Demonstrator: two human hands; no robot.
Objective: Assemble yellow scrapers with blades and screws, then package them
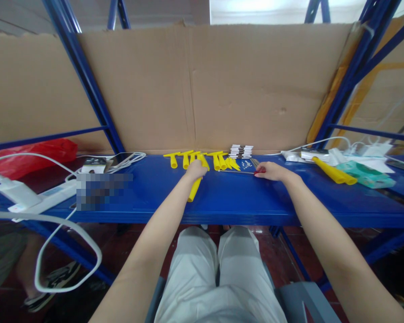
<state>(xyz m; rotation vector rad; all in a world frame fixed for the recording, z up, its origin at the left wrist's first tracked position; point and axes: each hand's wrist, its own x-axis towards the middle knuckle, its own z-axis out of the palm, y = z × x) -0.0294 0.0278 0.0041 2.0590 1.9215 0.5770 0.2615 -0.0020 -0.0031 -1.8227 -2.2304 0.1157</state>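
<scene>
Grips a yellow tool (pixel 195 189) in the left hand (pixel 196 169), closed, near the front edge of the blue shelf (pixel 242 197); pinches a thin rod (pixel 237 172) by its red end in the right hand (pixel 270 171); passes rightward from yellow pieces (pixel 174 160), partly hidden by the left hand, to a white stack (pixel 241 151); backed by upright cardboard (pixel 222 89).

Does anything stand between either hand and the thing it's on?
Nothing visible does: the left hand is closed on a yellow piece, the right hand on a red handle. Other yellow pieces lie between the hands, nearer the cardboard.
</scene>
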